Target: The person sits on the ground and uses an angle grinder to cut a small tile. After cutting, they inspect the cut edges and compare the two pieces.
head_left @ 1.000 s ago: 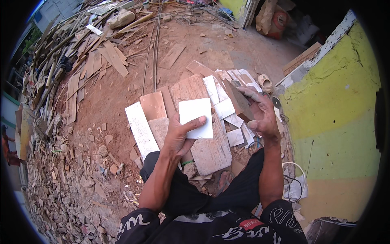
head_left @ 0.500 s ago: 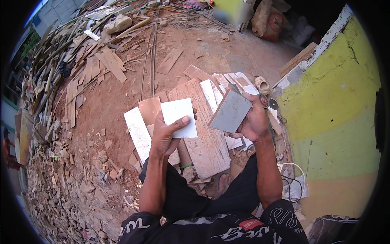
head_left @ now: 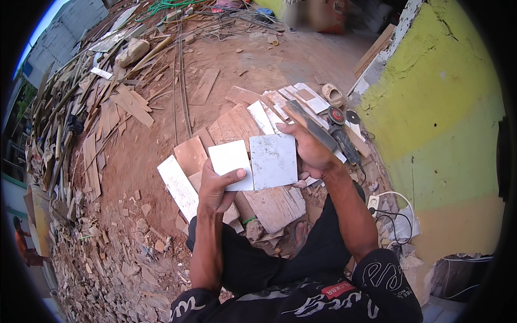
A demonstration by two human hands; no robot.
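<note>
My left hand (head_left: 214, 185) grips a plain white square tile (head_left: 229, 160), its thumb lying across the lower right corner. In my right hand (head_left: 312, 153) is a second tile (head_left: 273, 164), pale grey with dark specks, held by its right side. The two tiles stand side by side over my lap, their inner edges touching or nearly so. An angle grinder (head_left: 344, 141) with a red-centred disc lies just right of my right hand. Beneath the tiles is a rough, pale reddish slab (head_left: 274, 207), partly hidden by them.
Tile pieces lie around the slab, among them a long white one (head_left: 177, 185) and a brown one (head_left: 190, 156). A socket block (head_left: 373, 202) with cables sits by the yellow-green wall (head_left: 436, 107). Rubble (head_left: 124, 264) and scrap wood (head_left: 91, 124) cover the left side.
My right hand has swung left, turning its tile from a slant to a flat face beside the white tile. The grinder shows more now. The whole view has shifted slightly.
</note>
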